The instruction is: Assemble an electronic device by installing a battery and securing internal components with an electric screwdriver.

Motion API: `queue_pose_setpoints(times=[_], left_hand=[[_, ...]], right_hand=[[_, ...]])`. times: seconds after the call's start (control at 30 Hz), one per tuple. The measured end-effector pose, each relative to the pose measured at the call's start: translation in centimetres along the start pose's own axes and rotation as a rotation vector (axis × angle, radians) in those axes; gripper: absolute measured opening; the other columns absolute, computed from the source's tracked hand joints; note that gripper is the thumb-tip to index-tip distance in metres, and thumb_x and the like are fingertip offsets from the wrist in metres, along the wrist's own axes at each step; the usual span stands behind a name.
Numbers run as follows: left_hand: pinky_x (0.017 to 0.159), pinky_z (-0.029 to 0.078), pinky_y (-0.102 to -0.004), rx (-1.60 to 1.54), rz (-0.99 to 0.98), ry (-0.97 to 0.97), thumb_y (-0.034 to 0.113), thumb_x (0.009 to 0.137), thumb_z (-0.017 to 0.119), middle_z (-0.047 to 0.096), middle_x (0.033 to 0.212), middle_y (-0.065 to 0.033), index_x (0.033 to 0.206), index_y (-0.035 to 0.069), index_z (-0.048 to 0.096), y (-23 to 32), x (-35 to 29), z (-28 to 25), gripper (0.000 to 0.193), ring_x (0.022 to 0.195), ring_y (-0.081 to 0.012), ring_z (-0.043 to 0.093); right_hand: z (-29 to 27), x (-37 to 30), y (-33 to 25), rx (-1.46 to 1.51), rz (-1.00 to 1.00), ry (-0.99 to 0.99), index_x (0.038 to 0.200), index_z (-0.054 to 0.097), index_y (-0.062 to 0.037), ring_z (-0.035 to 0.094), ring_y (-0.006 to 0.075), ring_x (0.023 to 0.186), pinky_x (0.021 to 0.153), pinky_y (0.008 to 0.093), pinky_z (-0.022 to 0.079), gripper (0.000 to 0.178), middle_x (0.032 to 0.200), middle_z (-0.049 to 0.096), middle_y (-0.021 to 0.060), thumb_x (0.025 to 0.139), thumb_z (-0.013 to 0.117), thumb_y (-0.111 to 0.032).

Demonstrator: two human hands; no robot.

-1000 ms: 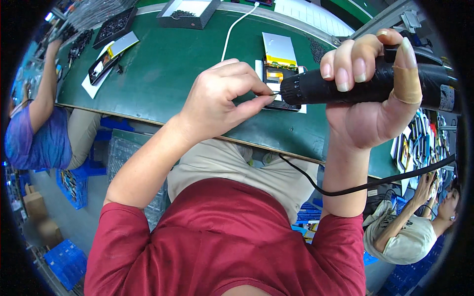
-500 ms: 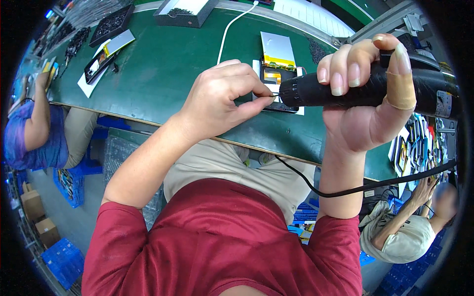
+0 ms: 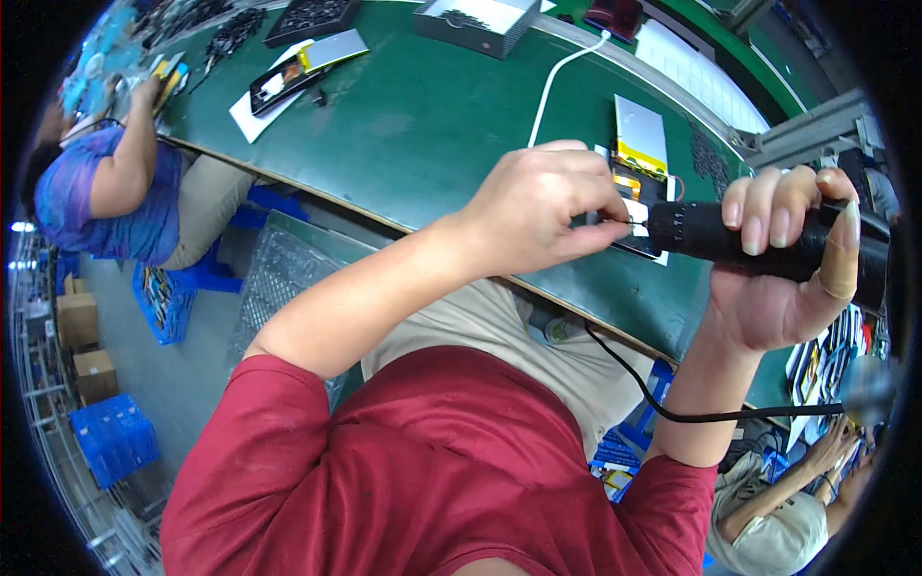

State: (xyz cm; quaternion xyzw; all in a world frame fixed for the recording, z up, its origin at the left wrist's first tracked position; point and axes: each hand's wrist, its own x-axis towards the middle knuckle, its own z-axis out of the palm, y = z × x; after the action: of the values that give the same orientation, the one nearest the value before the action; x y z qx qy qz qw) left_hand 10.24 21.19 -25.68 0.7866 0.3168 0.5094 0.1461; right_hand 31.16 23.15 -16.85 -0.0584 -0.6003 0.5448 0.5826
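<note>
My right hand (image 3: 768,307) is wrapped round a black electric screwdriver (image 3: 706,232), held level with its tip pointing left. At that tip, the thumb and fingers of my left hand (image 3: 547,206) are pinched together by the thin bit. Whatever small thing they hold is too small to make out. Below the tip lies an opened phone-like device (image 3: 639,245), partly hidden by my hands and the tool. A silver flat battery (image 3: 641,130) with a yellow edge lies at its far side.
A white cable (image 3: 547,91) crosses the green table (image 3: 423,106). Another opened device (image 3: 279,84) sits at the far left, near boxes of small black parts (image 3: 477,27). A black cord (image 3: 691,418) hangs before me. Co-workers sit to the left (image 3: 115,182) and right (image 3: 778,528).
The whole view has shifted, so the table and both hands appear farther right and lower. My left fingers stay pinched by the screwdriver's tip, and my right hand keeps its grip.
</note>
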Motion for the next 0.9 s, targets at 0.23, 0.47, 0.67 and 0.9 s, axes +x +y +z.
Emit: queue_pose_setpoints(times=[0.23,0.47,0.67,0.9], left_hand=[[0.066,0.05,-0.0384,0.01,-0.01,-0.018,0.007,0.073,0.085,0.066,0.079,-0.0096,0.082,0.004,0.071,-0.3,0.0,0.1,0.017,0.074,-0.0288,0.064],[0.067,0.049,-0.0393,0.077,-0.014,-0.088,0.007,0.074,0.084,0.063,0.077,-0.0094,0.08,0.003,0.07,-0.4,0.3,-1.0,0.016,0.074,-0.03,0.063],[0.08,0.051,-0.0401,0.288,-0.228,-0.13,0.038,0.069,0.092,0.06,0.104,-0.0106,0.12,0.007,0.069,1.2,0.2,-0.5,0.064,0.096,-0.0309,0.06],[0.088,0.05,-0.0436,0.391,-0.274,-0.229,0.042,0.075,0.087,0.059,0.111,-0.0126,0.126,0.007,0.069,0.8,-0.7,0.0,0.065,0.102,-0.0337,0.057]], right_hand=[[1.5,0.5,0.6,-0.072,0.054,0.077,0.121,0.059,-0.0039,0.049,0.0136,0.065,0.069,0.0335,0.042,0.032,0.078,0.05,0.0017,0.105,0.051,-0.031],[3.0,1.8,1.6,-0.219,0.07,0.138,0.112,0.055,0.0,0.054,0.0169,0.059,0.064,0.0347,0.048,0.027,0.07,0.052,0.0031,0.103,0.057,-0.025],[3.5,1.7,2.1,-0.289,-0.025,0.201,0.107,0.06,0.0003,0.054,0.0176,0.053,0.057,0.0342,0.049,0.021,0.066,0.053,0.0056,0.099,0.065,-0.018],[6.1,2.4,1.2,-0.324,0.34,0.447,0.095,0.065,-0.0017,0.057,0.0092,0.049,0.047,0.0232,0.044,0.02,0.071,0.064,0.0037,0.085,0.082,-0.003]])
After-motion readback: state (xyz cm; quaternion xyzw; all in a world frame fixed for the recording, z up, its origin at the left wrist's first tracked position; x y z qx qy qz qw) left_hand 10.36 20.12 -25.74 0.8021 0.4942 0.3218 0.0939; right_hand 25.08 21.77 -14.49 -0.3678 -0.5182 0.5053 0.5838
